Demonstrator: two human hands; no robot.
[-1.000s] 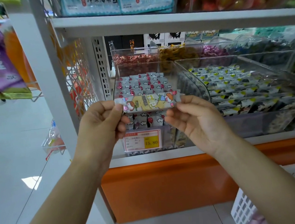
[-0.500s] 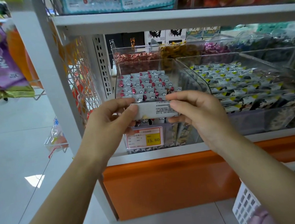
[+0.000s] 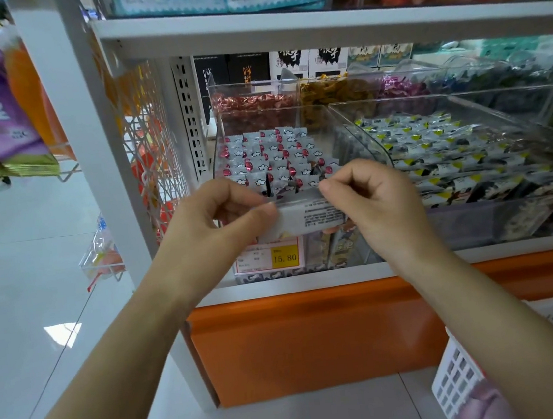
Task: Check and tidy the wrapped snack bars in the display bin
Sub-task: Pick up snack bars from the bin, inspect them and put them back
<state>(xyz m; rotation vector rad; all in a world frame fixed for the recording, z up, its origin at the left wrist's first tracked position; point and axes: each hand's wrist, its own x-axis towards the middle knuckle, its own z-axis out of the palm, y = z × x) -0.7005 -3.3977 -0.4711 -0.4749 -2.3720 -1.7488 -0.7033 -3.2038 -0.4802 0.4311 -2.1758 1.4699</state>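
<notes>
Before the bin (image 3: 312, 115), bar (image 3: 303, 218) shows printed white back.

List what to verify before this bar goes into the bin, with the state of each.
1. Grip: left hand and right hand pinch the snack bar at its ends: ok.
2. Printed back faces the person: ok.
3. Date legible: cannot tell, print too small.
4. Wrapper sealed: cannot tell, fingers cover the ends.
5. Free slot in the front row of the bin: ok, a dark gap shows.
6. Other bars standing in rows: ok.
</notes>
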